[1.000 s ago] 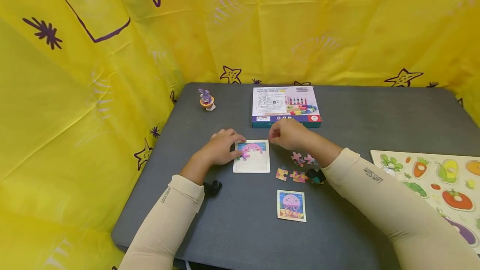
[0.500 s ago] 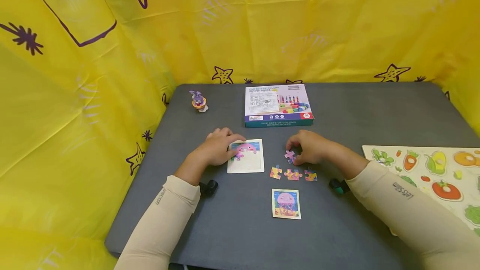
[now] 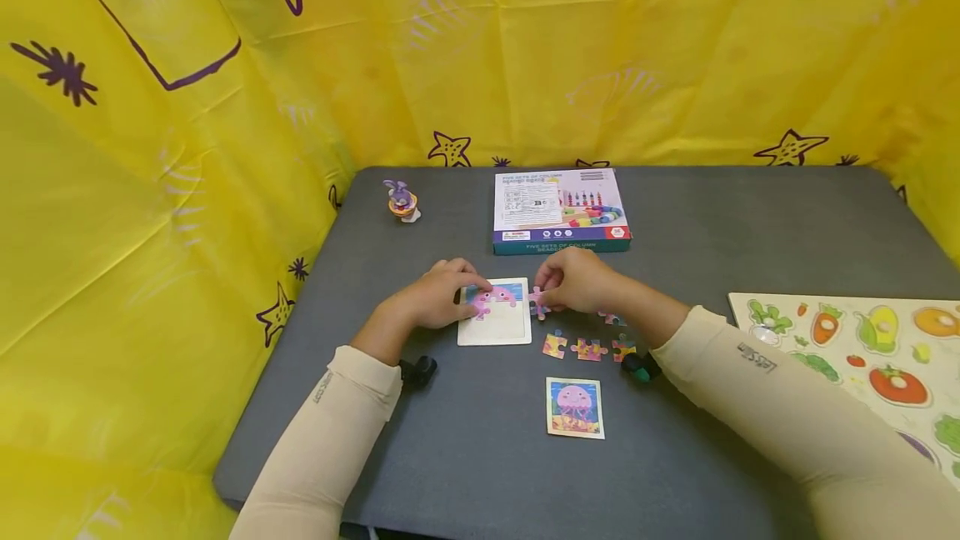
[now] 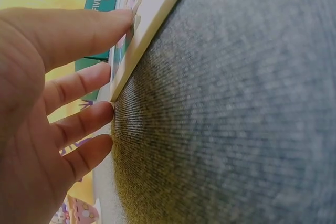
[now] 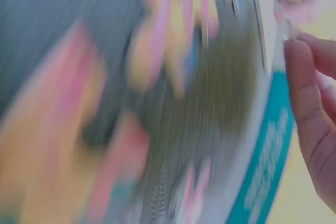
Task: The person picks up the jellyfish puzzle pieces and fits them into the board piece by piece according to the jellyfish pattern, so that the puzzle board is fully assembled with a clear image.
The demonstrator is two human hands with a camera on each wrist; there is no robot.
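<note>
Since half a second ago, the right hand has moved left across the table, bringing a puzzle piece from beside the loose ones to the tray. The left hand stays at the tray's left side.

We see the puzzle piece just beyond the tray's right edge; whether it touches the rim we cannot tell. It lies at the left side of the right hand, pinched between thumb and fingers, its longer axis seeming to run near to far. The tray's bare near part lies left and slightly near of it, with the right hand closer to its right half. We find the left hand spread, its thumb resting over the tray and its fingers loosely extended near the edge.

Counting, we have one puzzle piece held, three loose pieces in a row to the near right of the tray, and one partly hidden piece by the right wrist. Inside the tray we see a filled far row, its seams too small to count, and one pink piece below it at left. There are also one jellyfish card, one box, one rabbit figurine and one vegetable board.
</note>
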